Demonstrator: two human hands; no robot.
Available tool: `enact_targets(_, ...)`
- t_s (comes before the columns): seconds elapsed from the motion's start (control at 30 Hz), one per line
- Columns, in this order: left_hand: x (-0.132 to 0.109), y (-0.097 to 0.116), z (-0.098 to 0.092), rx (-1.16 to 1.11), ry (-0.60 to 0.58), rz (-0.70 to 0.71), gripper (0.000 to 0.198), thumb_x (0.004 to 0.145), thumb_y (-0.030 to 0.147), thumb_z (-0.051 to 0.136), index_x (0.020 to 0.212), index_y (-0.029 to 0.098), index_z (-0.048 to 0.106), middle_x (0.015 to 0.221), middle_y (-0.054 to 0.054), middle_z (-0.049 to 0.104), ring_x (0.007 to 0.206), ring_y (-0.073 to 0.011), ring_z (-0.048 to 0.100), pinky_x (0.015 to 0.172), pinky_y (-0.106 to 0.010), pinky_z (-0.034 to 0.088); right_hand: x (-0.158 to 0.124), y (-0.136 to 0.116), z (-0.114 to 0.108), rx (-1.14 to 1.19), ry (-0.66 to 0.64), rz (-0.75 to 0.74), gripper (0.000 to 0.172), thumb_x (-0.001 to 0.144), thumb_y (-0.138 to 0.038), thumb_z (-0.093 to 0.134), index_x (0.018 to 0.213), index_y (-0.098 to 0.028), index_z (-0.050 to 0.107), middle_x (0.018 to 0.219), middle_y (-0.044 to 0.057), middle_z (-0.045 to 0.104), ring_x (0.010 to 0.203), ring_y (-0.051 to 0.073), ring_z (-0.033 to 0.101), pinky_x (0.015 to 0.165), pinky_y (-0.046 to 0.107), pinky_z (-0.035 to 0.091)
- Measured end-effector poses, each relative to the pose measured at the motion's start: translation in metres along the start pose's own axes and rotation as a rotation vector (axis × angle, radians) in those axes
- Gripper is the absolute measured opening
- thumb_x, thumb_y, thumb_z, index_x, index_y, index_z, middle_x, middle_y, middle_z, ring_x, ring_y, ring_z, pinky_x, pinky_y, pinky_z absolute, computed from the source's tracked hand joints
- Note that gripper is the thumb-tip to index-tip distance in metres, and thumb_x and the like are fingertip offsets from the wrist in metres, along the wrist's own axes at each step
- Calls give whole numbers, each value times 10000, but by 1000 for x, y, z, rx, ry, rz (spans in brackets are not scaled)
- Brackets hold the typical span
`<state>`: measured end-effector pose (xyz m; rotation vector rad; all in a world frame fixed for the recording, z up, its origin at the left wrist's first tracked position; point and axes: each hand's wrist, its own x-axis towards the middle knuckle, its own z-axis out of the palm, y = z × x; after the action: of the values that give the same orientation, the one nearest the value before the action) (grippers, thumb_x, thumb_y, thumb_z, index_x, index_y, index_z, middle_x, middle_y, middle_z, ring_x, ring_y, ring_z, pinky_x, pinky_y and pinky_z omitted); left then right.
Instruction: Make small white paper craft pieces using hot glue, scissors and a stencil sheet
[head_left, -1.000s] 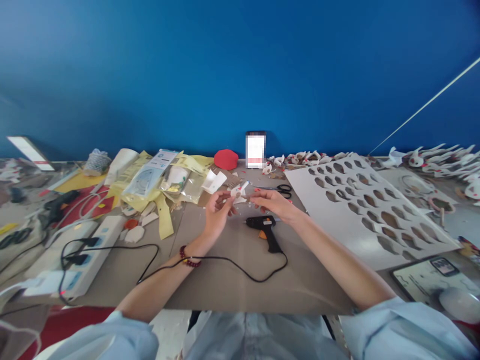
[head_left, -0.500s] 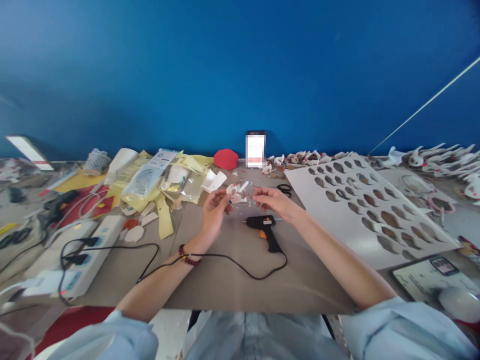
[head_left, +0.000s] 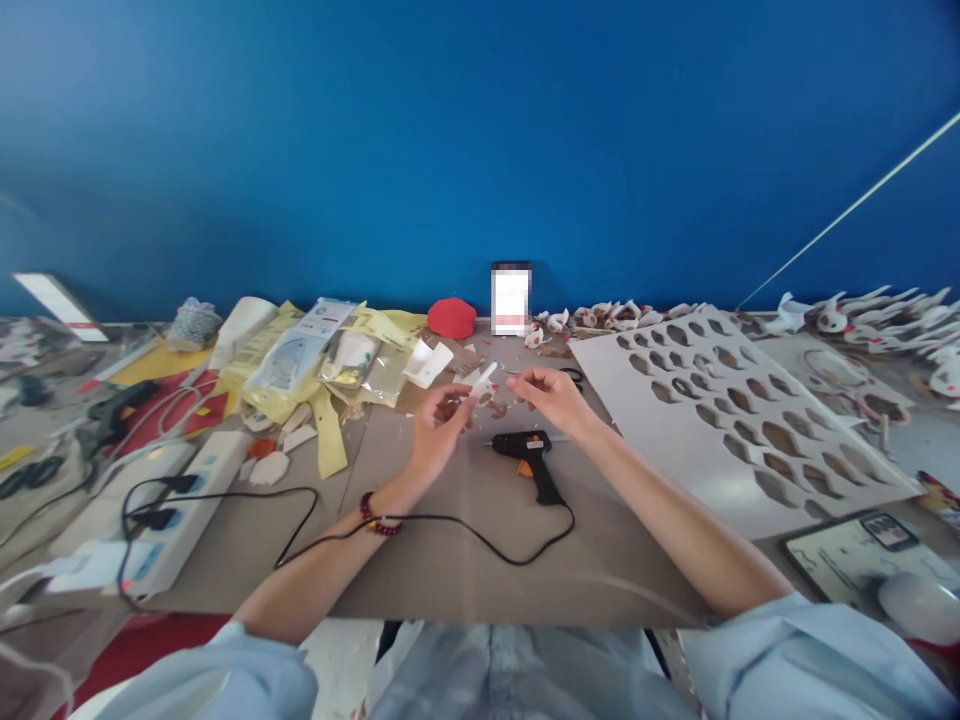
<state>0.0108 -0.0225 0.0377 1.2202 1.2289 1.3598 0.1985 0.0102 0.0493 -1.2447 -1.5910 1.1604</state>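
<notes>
While the left hand (head_left: pixel 441 425) clamps a small white cut-out (head_left: pixel 484 376) between thumb and fingers, the right hand (head_left: pixel 551 395) sits just beside it, thumb and fingertips drawn near each other; whether anything thin is pinched there cannot be told. The cut-out is above the middle of the grey table (head_left: pixel 480 585), beyond one black glue gun (head_left: pixel 517 443), which lies on its side with one orange trigger and a pale label too small to read. One dark red beaded bracelet (head_left: pixel 367 508) circles the left wrist. Behind the right hand, the black handles of one pair of scissors (head_left: pixel 573 373) partly show. Farther back, one phone (head_left: pixel 511 300) stands upright against the blue wall (head_left: pixel 480 150), its screen blurred over, with one red many-sided piece (head_left: pixel 451 318) to its left. Left of the hands lies a blue-and-white printed packet (head_left: pixel 300 345), its lettering illegible, beside one clear bag (head_left: pixel 382 375); nearer lies one white power strip (head_left: pixel 191 510) with two black plugs (head_left: pixel 154 519) in it. On the right, one white sheet (head_left: pixel 637 470) carries rows of holes, more than twenty, and past it lies a heap of white cut-outs (head_left: pixel 830 314) with red marks, too overlapped to count.
</notes>
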Motion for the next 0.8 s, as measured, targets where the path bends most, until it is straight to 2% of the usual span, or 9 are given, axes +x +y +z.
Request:
enact_targets(0.1, -1, -1, 0, -1, -19, 11, 268, 698, 383, 720, 853, 178, 643, 591, 19, 614, 454, -84, 543, 451, -200, 431, -2, -5, -1, -11, -49, 5, 384, 712, -548, 629, 838, -188, 678, 706, 20, 631, 629, 135, 531, 580, 263, 400)
enact_targets(0.2, -2, -1, 1, 11, -37, 21, 262, 700, 380, 719, 854, 180, 646, 588, 22, 611, 465, -86, 551, 463, -200, 438, -3, -8, 0, -8, -81, 6, 360, 693, -509, 663, 858, -191, 698, 757, 27, 658, 679, 149, 559, 624, 276, 414)
enact_targets(0.5, -4, -5, 1, 60, -43, 54, 254, 711, 367, 708, 874, 181, 648, 654, 12, 639, 495, -86, 565, 488, -198, 455, -2, 1, 4, -146, 90, -133, 265, 697, -450, 669, 711, -186, 669, 826, 46, 672, 656, 140, 549, 616, 275, 427)
enact_targets(0.7, -2, -4, -1, 41, -35, 24, 260, 727, 375, 690, 877, 167, 646, 588, 29, 601, 475, -73, 543, 481, -184, 440, -2, -4, 0, -96, 40, -18, 314, 703, -485, 653, 770, -178, 665, 698, 17, 638, 620, 132, 537, 591, 262, 408)
enact_targets(0.8, -2, -1, 0, 14, -26, 11, 257, 717, 369, 700, 864, 162, 653, 576, 32, 587, 481, -71, 538, 477, -182, 430, -1, -3, -3, -64, 38, 24, 335, 729, -499, 622, 798, -174, 664, 704, 22, 632, 623, 132, 531, 581, 260, 408)
